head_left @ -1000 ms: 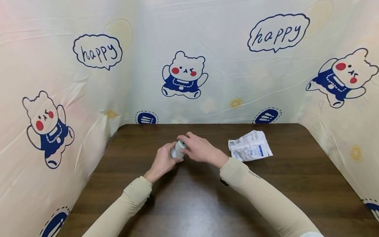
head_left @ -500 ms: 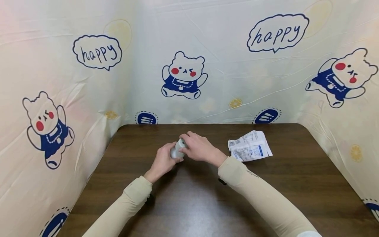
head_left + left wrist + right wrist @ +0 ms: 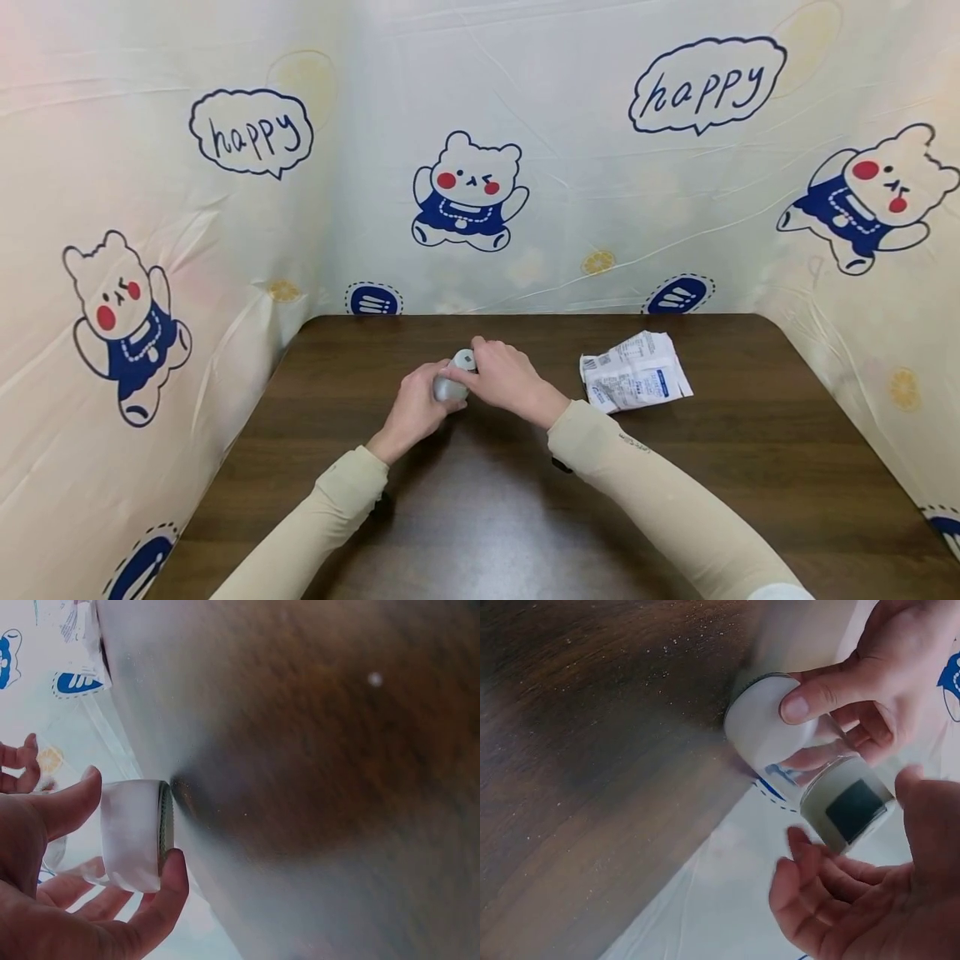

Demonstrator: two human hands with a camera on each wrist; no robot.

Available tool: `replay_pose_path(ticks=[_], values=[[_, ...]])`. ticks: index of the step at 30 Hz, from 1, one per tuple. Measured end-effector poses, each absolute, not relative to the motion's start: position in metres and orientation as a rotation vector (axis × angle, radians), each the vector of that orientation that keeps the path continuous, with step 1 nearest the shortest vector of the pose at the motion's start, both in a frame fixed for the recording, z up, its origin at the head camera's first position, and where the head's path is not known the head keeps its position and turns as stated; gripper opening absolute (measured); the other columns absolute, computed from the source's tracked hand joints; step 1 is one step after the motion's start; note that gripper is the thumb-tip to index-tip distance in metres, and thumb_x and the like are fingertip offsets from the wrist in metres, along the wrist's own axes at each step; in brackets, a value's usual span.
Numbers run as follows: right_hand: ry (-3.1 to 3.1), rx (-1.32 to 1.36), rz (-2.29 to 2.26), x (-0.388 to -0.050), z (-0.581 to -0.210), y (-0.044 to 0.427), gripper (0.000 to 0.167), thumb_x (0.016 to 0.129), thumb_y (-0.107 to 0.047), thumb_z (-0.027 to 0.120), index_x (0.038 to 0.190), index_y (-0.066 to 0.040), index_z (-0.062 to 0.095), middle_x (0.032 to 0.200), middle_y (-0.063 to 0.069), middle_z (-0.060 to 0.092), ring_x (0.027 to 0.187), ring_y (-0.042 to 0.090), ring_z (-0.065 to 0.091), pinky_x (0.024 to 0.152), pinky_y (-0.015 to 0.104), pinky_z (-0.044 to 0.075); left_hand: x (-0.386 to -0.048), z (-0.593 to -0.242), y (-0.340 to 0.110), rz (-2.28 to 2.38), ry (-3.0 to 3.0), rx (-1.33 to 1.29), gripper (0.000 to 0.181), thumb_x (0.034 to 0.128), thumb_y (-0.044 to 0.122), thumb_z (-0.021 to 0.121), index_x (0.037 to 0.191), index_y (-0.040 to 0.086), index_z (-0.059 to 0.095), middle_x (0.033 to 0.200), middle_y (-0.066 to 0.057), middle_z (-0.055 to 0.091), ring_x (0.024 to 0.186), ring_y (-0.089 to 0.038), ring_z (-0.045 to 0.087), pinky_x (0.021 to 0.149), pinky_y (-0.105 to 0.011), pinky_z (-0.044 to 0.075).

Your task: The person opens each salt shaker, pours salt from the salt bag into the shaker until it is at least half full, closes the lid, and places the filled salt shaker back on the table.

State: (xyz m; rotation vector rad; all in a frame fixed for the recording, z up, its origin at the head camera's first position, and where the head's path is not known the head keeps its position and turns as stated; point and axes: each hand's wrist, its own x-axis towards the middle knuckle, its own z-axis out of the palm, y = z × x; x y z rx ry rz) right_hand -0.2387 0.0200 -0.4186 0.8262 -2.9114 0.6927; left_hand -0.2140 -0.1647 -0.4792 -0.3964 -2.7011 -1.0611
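Observation:
A small glass jar (image 3: pixel 447 388) with white contents is tilted, its bottom near the tabletop. My left hand (image 3: pixel 415 407) grips its body, thumb on one side and fingers on the other, as the left wrist view also shows for the jar (image 3: pixel 131 832). The jar's pale lid (image 3: pixel 847 806) bears a dark square and faces my right hand (image 3: pixel 855 900). Around the lid, the right hand's fingers and thumb stand spread and loosely bent. Gaps show between them and the lid; whether a fingertip touches it is hard to tell.
A crumpled white printed packet (image 3: pixel 636 371) lies on the brown wooden table (image 3: pixel 487 500), right of the hands. Patterned cloth (image 3: pixel 570 192) hangs behind the table and along both sides.
Earlier the right hand held the lid between its fingers and thumb. Its fingers have now loosened and its thumb has swung left across the front, showing more of the lid's top. The left hand keeps its grip.

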Motion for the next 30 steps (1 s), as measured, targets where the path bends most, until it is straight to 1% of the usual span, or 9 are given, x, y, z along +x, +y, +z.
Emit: replay_pose_path(ticks=[2, 4, 5, 7, 9, 12, 16, 23, 30], values=[[-2.908, 0.906, 0.717, -0.239, -0.418, 0.023, 0.064, 0.103, -0.053, 0.065, 0.143, -0.005, 0.054, 0.119, 0.011, 0.065, 0.090, 0.020, 0.064, 0.076, 0.035, 0.056, -0.214, -0.479, -0.165, -1.048, -2.702, -0.411, 0.060, 0.0789, 0.008, 0.095, 0.132, 0.001, 0.068, 0.125, -0.020, 0.068, 0.108, -0.038, 0.067, 0.090, -0.056, 0.056], [-2.886, 1.019, 0.725, -0.240, -0.416, 0.027, 0.065, 0.104, -0.043, 0.066, 0.155, -0.009, 0.045, 0.137, 0.012, 0.058, 0.104, 0.021, 0.062, 0.086, 0.037, 0.056, -0.214, -0.478, -0.165, -1.038, -2.703, -0.419, 0.061, 0.0791, 0.009, 0.095, 0.133, 0.000, 0.067, 0.125, -0.020, 0.068, 0.107, -0.038, 0.067, 0.090, -0.055, 0.056], [-2.874, 1.077, 0.727, -0.240, -0.415, 0.028, 0.064, 0.105, -0.037, 0.067, 0.158, -0.010, 0.042, 0.143, 0.013, 0.054, 0.110, 0.021, 0.061, 0.090, 0.038, 0.055, -0.215, -0.478, -0.165, -1.034, -2.704, -0.421, 0.061, 0.0791, 0.009, 0.095, 0.133, 0.000, 0.067, 0.125, -0.020, 0.068, 0.107, -0.038, 0.067, 0.090, -0.055, 0.056], [-2.844, 1.167, 0.709, -0.240, -0.413, 0.032, 0.059, 0.106, -0.026, 0.066, 0.158, -0.010, 0.043, 0.148, 0.013, 0.051, 0.115, 0.022, 0.060, 0.093, 0.039, 0.054, -0.214, -0.477, -0.165, -1.036, -2.708, -0.417, 0.062, 0.0790, 0.009, 0.095, 0.133, 0.000, 0.066, 0.125, -0.021, 0.068, 0.106, -0.038, 0.066, 0.089, -0.055, 0.056], [-2.831, 1.216, 0.690, -0.240, -0.413, 0.034, 0.055, 0.105, -0.018, 0.065, 0.156, -0.008, 0.045, 0.147, 0.013, 0.052, 0.117, 0.022, 0.061, 0.093, 0.039, 0.054, -0.214, -0.476, -0.165, -1.040, -2.711, -0.411, 0.062, 0.0790, 0.010, 0.095, 0.133, 0.000, 0.066, 0.125, -0.021, 0.068, 0.106, -0.038, 0.066, 0.089, -0.055, 0.055], [-2.838, 1.232, 0.667, -0.240, -0.413, 0.035, 0.052, 0.105, -0.014, 0.064, 0.153, -0.007, 0.048, 0.143, 0.012, 0.054, 0.114, 0.022, 0.062, 0.089, 0.038, 0.055, -0.213, -0.476, -0.165, -1.050, -2.709, -0.405, 0.062, 0.0785, 0.009, 0.095, 0.133, -0.001, 0.066, 0.124, -0.021, 0.068, 0.106, -0.038, 0.065, 0.090, -0.055, 0.055], [-2.848, 1.205, 0.626, -0.241, -0.412, 0.035, 0.050, 0.105, -0.018, 0.066, 0.151, -0.005, 0.051, 0.137, 0.012, 0.058, 0.109, 0.021, 0.063, 0.086, 0.037, 0.056, -0.213, -0.477, -0.165, -1.055, -2.703, -0.412, 0.062, 0.0778, 0.008, 0.095, 0.132, 0.000, 0.067, 0.123, -0.020, 0.068, 0.105, -0.037, 0.065, 0.090, -0.055, 0.055], [-2.831, 1.166, 0.523, -0.240, -0.410, 0.032, 0.051, 0.105, -0.026, 0.068, 0.147, -0.002, 0.055, 0.128, 0.013, 0.061, 0.102, 0.021, 0.063, 0.084, 0.037, 0.056, -0.214, -0.477, -0.165, -1.055, -2.692, -0.420, 0.062, 0.0775, 0.007, 0.095, 0.132, 0.000, 0.067, 0.123, -0.020, 0.068, 0.105, -0.037, 0.065, 0.089, -0.055, 0.055], [-2.830, 1.133, 0.478, -0.240, -0.411, 0.029, 0.049, 0.105, -0.031, 0.068, 0.143, -0.002, 0.057, 0.122, 0.011, 0.063, 0.098, 0.020, 0.062, 0.079, 0.035, 0.056, -0.214, -0.478, -0.164, -1.045, -2.705, -0.408, 0.061, 0.0776, 0.008, 0.095, 0.131, 0.001, 0.067, 0.122, -0.019, 0.069, 0.105, -0.036, 0.066, 0.090, -0.054, 0.055]])
